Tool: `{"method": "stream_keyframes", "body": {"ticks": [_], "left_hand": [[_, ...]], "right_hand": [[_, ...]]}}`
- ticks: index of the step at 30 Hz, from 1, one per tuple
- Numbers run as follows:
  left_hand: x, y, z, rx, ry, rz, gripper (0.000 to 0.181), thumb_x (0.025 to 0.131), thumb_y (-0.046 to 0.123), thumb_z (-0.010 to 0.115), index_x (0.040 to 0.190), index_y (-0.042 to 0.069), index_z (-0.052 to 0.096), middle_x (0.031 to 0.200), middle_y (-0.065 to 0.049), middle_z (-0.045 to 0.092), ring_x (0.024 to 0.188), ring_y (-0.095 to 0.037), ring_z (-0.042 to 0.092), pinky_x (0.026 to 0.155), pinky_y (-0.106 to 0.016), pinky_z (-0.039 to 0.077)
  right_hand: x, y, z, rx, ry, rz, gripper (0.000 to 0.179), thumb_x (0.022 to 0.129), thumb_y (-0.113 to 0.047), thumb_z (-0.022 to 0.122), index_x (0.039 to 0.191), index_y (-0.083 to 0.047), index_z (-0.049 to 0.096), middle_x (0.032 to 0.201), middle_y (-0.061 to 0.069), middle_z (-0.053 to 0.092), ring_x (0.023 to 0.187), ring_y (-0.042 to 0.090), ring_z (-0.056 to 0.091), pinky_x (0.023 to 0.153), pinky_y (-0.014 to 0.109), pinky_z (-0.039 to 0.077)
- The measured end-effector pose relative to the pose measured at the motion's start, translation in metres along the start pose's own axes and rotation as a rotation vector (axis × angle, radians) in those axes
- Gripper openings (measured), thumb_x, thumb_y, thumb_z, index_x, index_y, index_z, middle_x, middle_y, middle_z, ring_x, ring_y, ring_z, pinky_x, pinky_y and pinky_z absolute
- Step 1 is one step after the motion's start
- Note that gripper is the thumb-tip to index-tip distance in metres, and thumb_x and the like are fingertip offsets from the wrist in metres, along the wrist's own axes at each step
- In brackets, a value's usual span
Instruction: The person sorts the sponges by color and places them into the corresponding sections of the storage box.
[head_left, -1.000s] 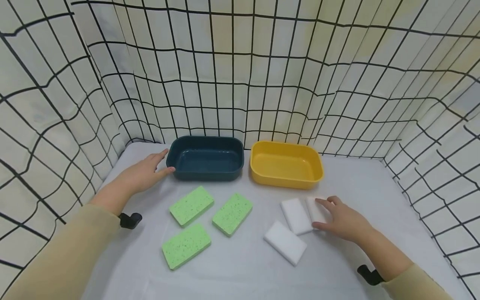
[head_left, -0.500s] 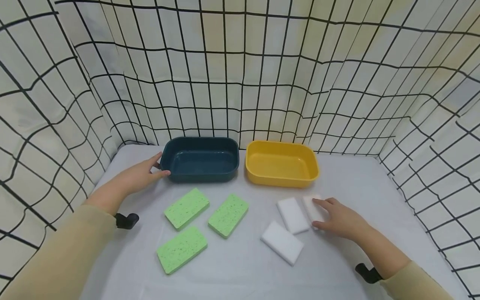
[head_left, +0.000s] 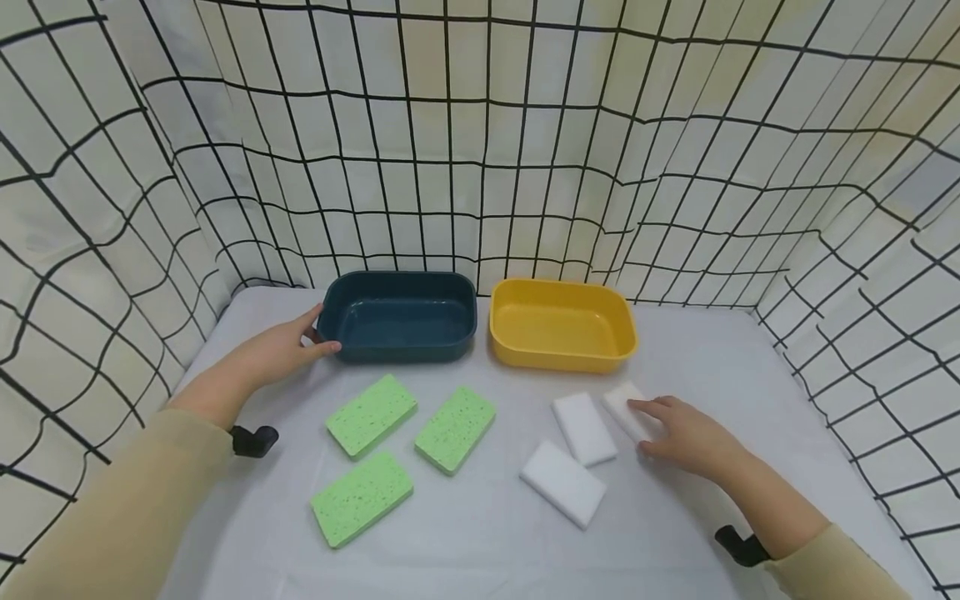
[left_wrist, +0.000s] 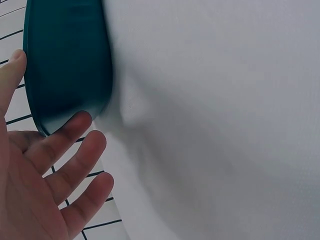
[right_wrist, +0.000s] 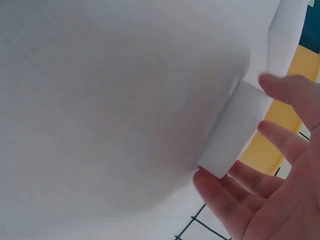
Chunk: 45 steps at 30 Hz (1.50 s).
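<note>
At the left end of the dark teal tray (head_left: 405, 350), my left hand (head_left: 281, 352) rests with fairly straight, spread fingers; the thumb touches the front corner. The left wrist view shows a fingertip at the tray's end wall (left_wrist: 65, 55) and the other fingers apart from it. On the right, my right hand (head_left: 686, 437) holds a white sponge (head_left: 626, 404) between thumb and fingers, its near part hidden by the hand. In the right wrist view the sponge (right_wrist: 235, 130) lies tilted between thumb and fingertips. Two more white sponges (head_left: 585, 429) lie left of it.
Three green speckled sponges (head_left: 456, 429) lie on the white cloth (head_left: 480, 550) in front of the teal tray. A yellow tray (head_left: 562, 358) stands beside it at the back. Fabric walls with a black grid pattern (head_left: 465, 133) enclose the table on three sides.
The white sponge at my right hand has turned slightly, and the right thumb has shifted a little to the right. My left hand has come closer against the teal tray's end.
</note>
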<state>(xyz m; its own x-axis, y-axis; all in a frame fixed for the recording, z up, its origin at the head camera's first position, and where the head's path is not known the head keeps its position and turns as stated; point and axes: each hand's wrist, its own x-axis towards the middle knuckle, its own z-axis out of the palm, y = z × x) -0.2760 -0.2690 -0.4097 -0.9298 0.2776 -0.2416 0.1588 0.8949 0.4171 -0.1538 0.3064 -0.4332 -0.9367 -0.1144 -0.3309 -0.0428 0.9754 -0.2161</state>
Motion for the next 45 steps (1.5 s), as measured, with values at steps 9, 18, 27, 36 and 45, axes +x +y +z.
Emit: {"method": "stream_keyframes", "body": {"ticks": [9, 18, 27, 36, 45], "left_hand": [[0.001, 0.0, -0.002, 0.007, 0.004, 0.004, 0.098, 0.097, 0.06, 0.049, 0.158, 0.001, -0.001, 0.129, -0.019, 0.056, 0.107, -0.033, 0.056, 0.089, -0.056, 0.042], [-0.001, 0.0, -0.002, 0.014, 0.005, -0.001, 0.1, 0.096, 0.065, 0.047, 0.158, 0.004, -0.002, 0.129, -0.019, 0.056, 0.105, -0.033, 0.057, 0.086, -0.055, 0.043], [0.0, -0.002, 0.001, 0.031, 0.001, -0.017, 0.103, 0.095, 0.069, 0.044, 0.158, 0.003, -0.004, 0.127, -0.021, 0.055, 0.102, -0.033, 0.056, 0.086, -0.056, 0.042], [0.001, 0.002, 0.002, 0.011, 0.02, -0.013, 0.101, 0.096, 0.065, 0.047, 0.158, 0.0, 0.0, 0.125, -0.022, 0.057, 0.11, -0.037, 0.054, 0.093, -0.061, 0.039], [0.002, 0.005, 0.002, -0.041, 0.041, -0.015, 0.099, 0.096, 0.057, 0.055, 0.157, -0.001, 0.004, 0.12, -0.021, 0.058, 0.099, -0.031, 0.055, 0.083, -0.05, 0.044]], "right_hand": [[-0.004, 0.002, -0.005, -0.025, 0.028, -0.004, 0.066, 0.086, -0.03, 0.077, 0.146, -0.017, 0.052, 0.141, 0.027, 0.047, 0.126, 0.047, 0.046, 0.099, 0.064, 0.04], [-0.009, 0.009, -0.011, -0.009, 0.094, -0.042, 0.054, 0.091, -0.029, 0.07, 0.143, -0.018, 0.056, 0.145, 0.026, 0.045, 0.131, 0.05, 0.041, 0.102, 0.066, 0.035], [-0.014, 0.007, -0.018, 0.057, 0.11, -0.072, 0.05, 0.093, -0.027, 0.069, 0.141, -0.019, 0.058, 0.147, 0.025, 0.044, 0.134, 0.05, 0.037, 0.103, 0.066, 0.033], [-0.017, 0.003, -0.025, 0.105, 0.098, -0.079, 0.049, 0.094, -0.027, 0.067, 0.141, -0.02, 0.058, 0.147, 0.024, 0.044, 0.135, 0.049, 0.036, 0.103, 0.067, 0.033], [-0.022, -0.002, -0.034, 0.143, 0.084, -0.106, 0.05, 0.093, -0.025, 0.069, 0.141, -0.019, 0.058, 0.146, 0.023, 0.046, 0.123, 0.044, 0.05, 0.093, 0.056, 0.049]]}}
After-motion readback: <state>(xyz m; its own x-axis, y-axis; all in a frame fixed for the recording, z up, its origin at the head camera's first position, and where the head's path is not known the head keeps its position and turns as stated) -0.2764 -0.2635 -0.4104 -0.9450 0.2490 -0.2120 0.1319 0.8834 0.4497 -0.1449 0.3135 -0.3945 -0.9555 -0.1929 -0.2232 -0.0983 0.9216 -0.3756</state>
